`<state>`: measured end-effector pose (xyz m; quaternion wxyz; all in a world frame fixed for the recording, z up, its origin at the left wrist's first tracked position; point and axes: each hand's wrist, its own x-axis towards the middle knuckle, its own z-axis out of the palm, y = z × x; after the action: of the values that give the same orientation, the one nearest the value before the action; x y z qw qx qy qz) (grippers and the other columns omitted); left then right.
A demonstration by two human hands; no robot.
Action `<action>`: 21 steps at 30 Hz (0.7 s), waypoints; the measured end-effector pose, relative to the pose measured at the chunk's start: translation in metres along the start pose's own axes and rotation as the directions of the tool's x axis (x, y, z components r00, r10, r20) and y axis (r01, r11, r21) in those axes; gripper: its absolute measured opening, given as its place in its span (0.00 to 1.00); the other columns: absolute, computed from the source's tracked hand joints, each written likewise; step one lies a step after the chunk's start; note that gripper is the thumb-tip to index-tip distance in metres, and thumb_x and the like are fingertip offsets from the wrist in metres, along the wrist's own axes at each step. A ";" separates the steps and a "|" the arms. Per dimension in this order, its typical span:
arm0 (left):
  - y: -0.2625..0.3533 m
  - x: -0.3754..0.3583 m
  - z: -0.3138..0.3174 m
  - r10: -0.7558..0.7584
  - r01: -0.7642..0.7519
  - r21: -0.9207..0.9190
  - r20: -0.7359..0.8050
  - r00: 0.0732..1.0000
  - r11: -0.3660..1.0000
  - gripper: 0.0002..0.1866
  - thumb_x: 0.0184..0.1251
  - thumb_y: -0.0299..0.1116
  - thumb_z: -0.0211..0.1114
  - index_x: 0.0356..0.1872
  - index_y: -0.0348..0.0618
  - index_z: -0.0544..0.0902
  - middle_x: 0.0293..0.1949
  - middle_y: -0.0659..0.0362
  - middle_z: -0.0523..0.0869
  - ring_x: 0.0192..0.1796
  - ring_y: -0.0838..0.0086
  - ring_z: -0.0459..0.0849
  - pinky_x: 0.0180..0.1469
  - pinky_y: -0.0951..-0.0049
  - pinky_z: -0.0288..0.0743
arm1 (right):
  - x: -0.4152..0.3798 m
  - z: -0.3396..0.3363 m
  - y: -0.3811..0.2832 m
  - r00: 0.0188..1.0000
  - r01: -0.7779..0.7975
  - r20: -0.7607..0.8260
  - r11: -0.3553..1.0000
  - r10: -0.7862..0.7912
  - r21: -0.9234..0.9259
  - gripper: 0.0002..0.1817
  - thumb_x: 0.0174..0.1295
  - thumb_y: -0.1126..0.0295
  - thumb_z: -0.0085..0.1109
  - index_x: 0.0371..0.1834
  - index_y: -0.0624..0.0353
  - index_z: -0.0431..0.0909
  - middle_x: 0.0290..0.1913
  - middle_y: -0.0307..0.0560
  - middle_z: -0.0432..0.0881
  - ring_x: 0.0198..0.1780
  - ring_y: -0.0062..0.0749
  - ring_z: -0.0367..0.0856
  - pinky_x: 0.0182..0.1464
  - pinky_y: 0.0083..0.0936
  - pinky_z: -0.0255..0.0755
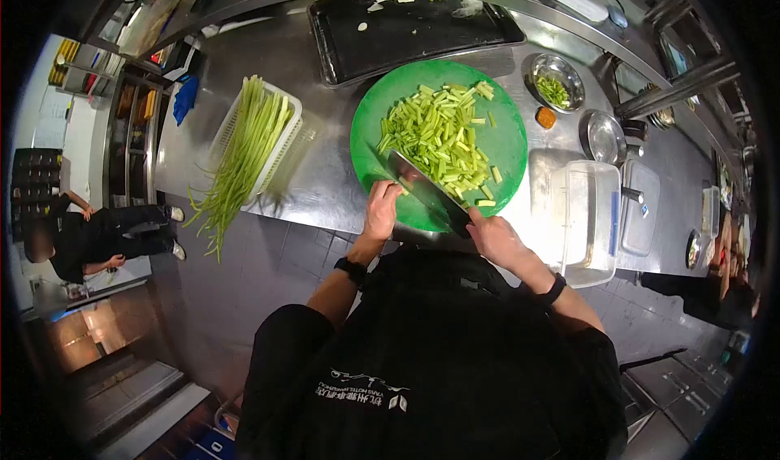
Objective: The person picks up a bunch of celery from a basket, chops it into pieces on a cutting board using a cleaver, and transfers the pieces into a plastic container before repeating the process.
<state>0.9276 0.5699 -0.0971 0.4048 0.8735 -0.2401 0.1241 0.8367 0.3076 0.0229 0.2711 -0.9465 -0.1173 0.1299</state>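
My right hand (pixel 497 239) grips the handle of a cleaver (pixel 429 193), whose broad blade lies slantwise over the near part of a round green cutting board (pixel 512 167). At the board's near left edge is my left hand (pixel 380 210), its fingers bent together close to the blade's far end. A small pale green bit shows by those fingertips; what they hold, if anything, is hard to make out. Beyond the blade spreads a heap of cut celery pieces (pixel 439 131), with a few loose ones at the right. Long celery stalks (pixel 252 139) lie in a white basket (pixel 294 119) to the left, hanging over its near end.
A black tray (pixel 406 41) with white scraps sits behind the board. On the right are a metal bowl (pixel 561 63) of green pieces, an orange item (pixel 545 117), another metal bowl (pixel 605 137) and a clear plastic tub (pixel 591 216). Other people stand far left and right.
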 end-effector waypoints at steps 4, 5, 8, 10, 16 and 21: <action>-0.001 -0.001 0.001 -0.007 0.007 -0.011 0.011 1.000 1.000 0.08 0.63 0.17 0.65 0.42 0.37 0.82 0.45 0.49 0.81 0.48 0.50 0.81 0.50 0.57 0.77 | -0.007 -0.028 -0.012 0.999 0.047 0.006 0.999 -0.047 -0.002 0.13 0.68 0.73 0.59 0.50 0.68 0.70 0.18 0.62 0.77 0.25 0.63 0.81 0.28 0.51 0.74; -0.002 -0.001 0.002 -0.008 0.008 -0.003 0.012 1.000 1.000 0.08 0.63 0.17 0.65 0.42 0.37 0.82 0.45 0.49 0.81 0.49 0.50 0.81 0.51 0.57 0.77 | -0.007 -0.033 -0.015 0.998 0.055 0.021 0.998 -0.055 -0.011 0.13 0.68 0.73 0.59 0.50 0.68 0.70 0.18 0.62 0.77 0.25 0.63 0.81 0.28 0.51 0.74; -0.006 -0.002 0.004 -0.006 0.005 0.013 0.029 1.000 1.000 0.08 0.64 0.18 0.65 0.42 0.37 0.82 0.44 0.49 0.81 0.49 0.50 0.81 0.51 0.57 0.77 | -0.007 -0.031 -0.021 0.999 0.009 0.047 1.000 -0.009 0.001 0.13 0.68 0.72 0.58 0.49 0.70 0.73 0.21 0.62 0.80 0.29 0.60 0.84 0.33 0.49 0.78; -0.007 -0.003 0.004 0.003 -0.004 0.019 0.044 0.999 1.000 0.07 0.64 0.18 0.65 0.42 0.36 0.82 0.44 0.49 0.81 0.49 0.51 0.81 0.51 0.57 0.77 | -0.006 0.000 -0.005 1.000 0.016 0.027 1.000 -0.016 0.002 0.13 0.68 0.71 0.58 0.49 0.70 0.72 0.22 0.63 0.80 0.29 0.61 0.84 0.34 0.50 0.78; -0.004 0.007 0.001 -0.003 0.001 0.032 0.087 0.996 0.999 0.09 0.65 0.19 0.63 0.45 0.37 0.83 0.46 0.48 0.81 0.51 0.49 0.80 0.53 0.55 0.76 | -0.004 0.000 0.015 0.997 -0.075 0.008 0.992 0.075 0.098 0.14 0.69 0.69 0.59 0.51 0.68 0.73 0.23 0.66 0.80 0.31 0.65 0.83 0.36 0.54 0.76; 0.011 0.041 -0.013 -0.049 0.044 0.050 0.113 0.992 0.998 0.08 0.67 0.24 0.65 0.45 0.37 0.83 0.45 0.49 0.81 0.50 0.49 0.81 0.52 0.55 0.76 | -0.029 -0.038 0.018 0.978 -0.174 -0.077 0.964 0.193 0.202 0.14 0.69 0.69 0.59 0.53 0.64 0.74 0.24 0.67 0.80 0.32 0.66 0.82 0.36 0.55 0.75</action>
<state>0.9561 0.5607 -0.0645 0.3722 0.8940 -0.2395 0.0703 0.8246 0.2657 0.0494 0.3544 -0.9274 -0.0025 0.1195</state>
